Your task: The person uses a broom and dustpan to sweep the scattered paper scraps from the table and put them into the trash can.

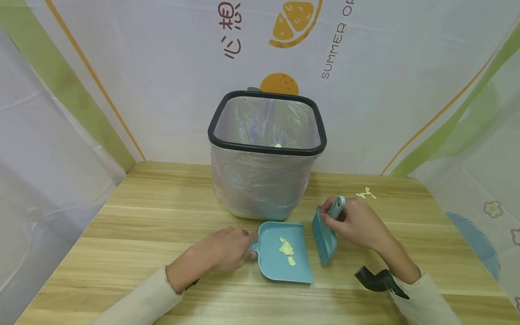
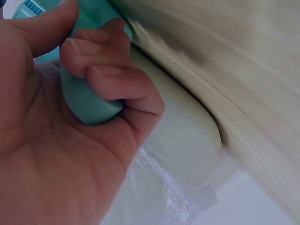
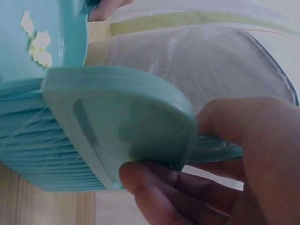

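Observation:
My left hand (image 1: pixel 227 249) grips the short handle of a blue dustpan (image 1: pixel 270 266), which lies on the table with its wide lip facing right. In the left wrist view the fingers curl round the dustpan handle (image 2: pixel 89 101). A small heap of pale yellow paper scraps (image 1: pixel 286 248) lies in the pan. My right hand (image 1: pixel 359 223) holds a blue hand brush (image 1: pixel 328 237) by its handle, just right of the lip. Its bristles (image 3: pixel 42 140) point toward the pan in the right wrist view, fingers and thumb round the brush's neck.
A bin (image 1: pixel 260 185) with a black rim and a clear liner stands behind the dustpan, a yellow scrap (image 1: pixel 278 145) showing inside. More paper scraps (image 1: pixel 367 193) lie at the table's back right. Printed white cloth (image 1: pixel 170 81) hangs behind and at both sides.

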Action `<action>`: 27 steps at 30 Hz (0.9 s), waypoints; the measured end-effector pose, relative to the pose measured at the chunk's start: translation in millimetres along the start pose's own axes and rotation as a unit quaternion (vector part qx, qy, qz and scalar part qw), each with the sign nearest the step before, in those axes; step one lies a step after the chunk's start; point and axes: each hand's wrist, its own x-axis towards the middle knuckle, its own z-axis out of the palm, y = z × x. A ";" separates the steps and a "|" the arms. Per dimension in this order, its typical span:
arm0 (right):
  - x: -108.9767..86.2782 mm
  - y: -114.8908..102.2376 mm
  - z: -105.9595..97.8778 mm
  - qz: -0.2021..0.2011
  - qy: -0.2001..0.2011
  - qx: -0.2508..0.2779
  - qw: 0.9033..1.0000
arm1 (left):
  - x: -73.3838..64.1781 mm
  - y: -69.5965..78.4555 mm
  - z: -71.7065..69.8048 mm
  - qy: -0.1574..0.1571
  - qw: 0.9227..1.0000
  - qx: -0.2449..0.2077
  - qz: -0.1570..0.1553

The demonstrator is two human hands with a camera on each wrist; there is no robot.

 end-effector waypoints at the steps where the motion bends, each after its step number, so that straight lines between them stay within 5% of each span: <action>1: 0.1 1.1 0.0 0.000 -0.002 0.001 1.000 | 0.1 -0.1 -0.5 -0.001 1.000 -0.001 0.001; 16: 3.1 4.6 6.1 -0.019 0.012 0.011 1.000 | -10.0 0.7 -14.3 0.026 0.999 -0.016 0.020; 27: 2.6 4.6 7.8 -0.021 0.024 0.007 0.999 | -15.9 4.4 -31.5 0.049 0.995 -0.044 0.074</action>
